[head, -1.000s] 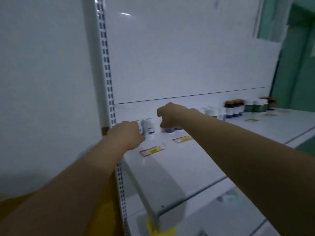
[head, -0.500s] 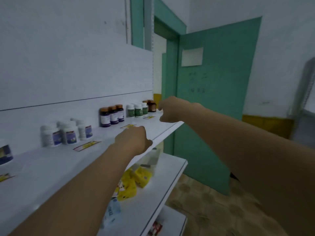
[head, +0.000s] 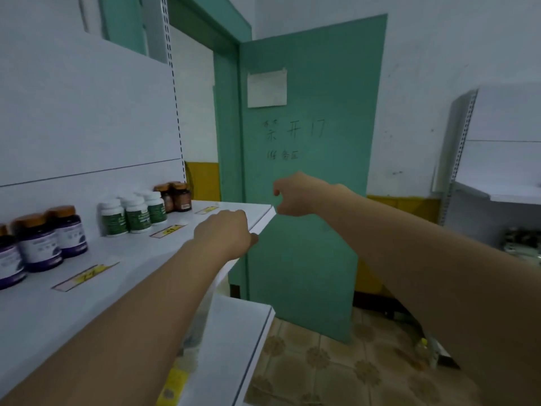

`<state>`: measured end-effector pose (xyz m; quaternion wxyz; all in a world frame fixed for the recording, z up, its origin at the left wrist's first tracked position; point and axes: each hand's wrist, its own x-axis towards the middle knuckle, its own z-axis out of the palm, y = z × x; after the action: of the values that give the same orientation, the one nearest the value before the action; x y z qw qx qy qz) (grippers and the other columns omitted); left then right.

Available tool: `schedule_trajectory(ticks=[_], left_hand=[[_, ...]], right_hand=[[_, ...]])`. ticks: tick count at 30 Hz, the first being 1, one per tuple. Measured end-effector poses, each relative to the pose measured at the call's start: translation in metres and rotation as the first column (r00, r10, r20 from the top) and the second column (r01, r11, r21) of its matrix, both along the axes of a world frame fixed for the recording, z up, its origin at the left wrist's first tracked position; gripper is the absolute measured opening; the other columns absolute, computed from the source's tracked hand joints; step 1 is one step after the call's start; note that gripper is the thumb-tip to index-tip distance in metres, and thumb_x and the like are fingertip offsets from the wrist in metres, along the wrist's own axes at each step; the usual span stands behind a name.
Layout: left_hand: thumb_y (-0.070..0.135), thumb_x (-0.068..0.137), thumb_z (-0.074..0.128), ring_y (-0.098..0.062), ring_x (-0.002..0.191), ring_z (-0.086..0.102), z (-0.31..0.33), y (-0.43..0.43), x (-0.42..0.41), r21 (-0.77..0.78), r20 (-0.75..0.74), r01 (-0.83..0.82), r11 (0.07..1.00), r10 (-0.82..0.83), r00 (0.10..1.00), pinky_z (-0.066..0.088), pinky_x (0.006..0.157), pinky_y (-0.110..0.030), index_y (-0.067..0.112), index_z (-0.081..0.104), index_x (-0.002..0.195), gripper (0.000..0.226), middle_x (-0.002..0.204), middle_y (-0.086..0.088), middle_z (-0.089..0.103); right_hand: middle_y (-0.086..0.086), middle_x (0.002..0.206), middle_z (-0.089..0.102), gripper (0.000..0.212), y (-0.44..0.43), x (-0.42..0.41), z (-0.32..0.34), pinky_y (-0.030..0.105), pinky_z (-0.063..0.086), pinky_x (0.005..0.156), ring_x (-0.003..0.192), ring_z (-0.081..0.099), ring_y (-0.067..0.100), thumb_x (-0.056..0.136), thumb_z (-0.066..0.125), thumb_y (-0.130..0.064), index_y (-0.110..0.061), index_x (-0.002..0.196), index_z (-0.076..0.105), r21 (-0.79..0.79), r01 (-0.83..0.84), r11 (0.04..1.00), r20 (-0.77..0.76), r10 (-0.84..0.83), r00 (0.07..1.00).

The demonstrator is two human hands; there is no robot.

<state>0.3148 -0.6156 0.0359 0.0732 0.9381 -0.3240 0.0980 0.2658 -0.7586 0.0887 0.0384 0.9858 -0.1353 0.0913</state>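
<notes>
My left hand (head: 225,232) hovers over the front edge of the white shelf (head: 123,268), near its right end, fingers curled into a fist with nothing visible in it. Off the shelf's end, my right hand (head: 295,194) hangs in the air before the green door (head: 310,230); its fingers are curled too and it holds nothing that I can see. Along the shelf's back stand purple-labelled bottles with orange caps (head: 38,238), white bottles with green labels (head: 136,213) and dark brown bottles (head: 181,196). Neither hand touches a bottle.
Yellow price tags (head: 85,276) lie on the shelf before the bottles. A lower white shelf (head: 234,332) juts out below. A second white shelf unit (head: 497,171) stands at the right, beyond a patterned tiled floor (head: 336,361).
The view has swung right along the shelf, from its left upright to its right end and the door. Both hands moved right, away from the white bottles, and stayed curled.
</notes>
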Motion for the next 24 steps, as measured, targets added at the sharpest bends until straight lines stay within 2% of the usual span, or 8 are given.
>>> schedule_trajectory(ticks=[6, 9, 12, 16, 19, 24], left_hand=[[0.046, 0.093, 0.048, -0.029, 0.114, 0.052, -0.005, -0.028, 0.081, 0.01, -0.019, -0.101, 0.995, 0.101, 0.995, 0.046, 0.087, -0.037, 0.009, 0.044, 0.132, 0.054, 0.128, -0.013, 0.053], [0.046, 0.093, 0.049, -0.029, 0.108, 0.054, -0.013, -0.025, 0.117, -0.007, -0.038, -0.2, 0.98, 0.2, 0.979, 0.045, 0.081, -0.035, 0.009, 0.048, 0.125, 0.049, 0.122, -0.012, 0.055], [0.046, 0.093, 0.048, -0.028, 0.105, 0.055, -0.015, -0.009, 0.143, -0.038, -0.042, -0.35, 0.936, 0.349, 0.936, 0.048, 0.083, -0.036, 0.011, 0.049, 0.119, 0.043, 0.119, -0.01, 0.056], [0.043, 0.092, 0.05, -0.026, 0.105, 0.056, -0.01, 0.026, 0.162, -0.115, -0.078, -0.567, 0.816, 0.562, 0.824, 0.045, 0.081, -0.033, 0.014, 0.053, 0.116, 0.038, 0.113, -0.007, 0.057], [0.042, 0.091, 0.048, -0.026, 0.098, 0.056, -0.006, 0.059, 0.16, -0.154, -0.065, -0.694, 0.704, 0.693, 0.718, 0.048, 0.082, -0.036, 0.015, 0.054, 0.111, 0.034, 0.109, -0.006, 0.058], [0.04, 0.092, 0.05, -0.023, 0.087, 0.056, -0.013, 0.112, 0.126, -0.118, -0.065, -0.859, 0.498, 0.86, 0.507, 0.048, 0.075, -0.034, 0.015, 0.053, 0.099, 0.025, 0.098, -0.004, 0.059]], right_hand=[[0.011, 0.124, 0.054, 0.038, -0.022, 0.101, 0.003, 0.032, 0.046, 0.084, 0.111, 0.054, 0.028, 0.093, 0.049, -0.018, -0.009, 0.13, 0.049, -0.035, -0.131, 0.991, -0.029, 0.13, 0.991], [0.011, 0.123, 0.055, 0.038, -0.024, 0.154, 0.0, 0.035, 0.048, 0.089, 0.112, 0.054, 0.029, 0.094, 0.049, -0.02, -0.008, 0.13, 0.05, -0.073, -0.236, 0.969, -0.029, 0.234, 0.972], [0.012, 0.121, 0.059, 0.034, -0.013, 0.208, 0.002, 0.037, 0.049, 0.09, 0.11, 0.055, 0.03, 0.092, 0.05, -0.019, -0.007, 0.124, 0.056, -0.105, -0.364, 0.926, -0.028, 0.363, 0.931], [0.013, 0.12, 0.058, 0.033, 0.026, 0.26, 0.013, 0.034, 0.051, 0.083, 0.105, 0.057, 0.029, 0.091, 0.052, -0.02, -0.009, 0.122, 0.054, -0.134, -0.585, 0.8, -0.024, 0.587, 0.809], [0.01, 0.127, 0.054, 0.038, 0.069, 0.284, 0.018, 0.034, 0.047, 0.085, 0.112, 0.053, 0.028, 0.092, 0.054, -0.024, -0.013, 0.129, 0.051, -0.092, -0.731, 0.676, 0.008, 0.735, 0.678], [0.01, 0.131, 0.052, 0.041, 0.142, 0.282, 0.009, 0.036, 0.047, 0.091, 0.115, 0.052, 0.028, 0.093, 0.051, -0.022, -0.015, 0.133, 0.049, -0.018, -0.888, 0.46, 0.038, 0.888, 0.459]])
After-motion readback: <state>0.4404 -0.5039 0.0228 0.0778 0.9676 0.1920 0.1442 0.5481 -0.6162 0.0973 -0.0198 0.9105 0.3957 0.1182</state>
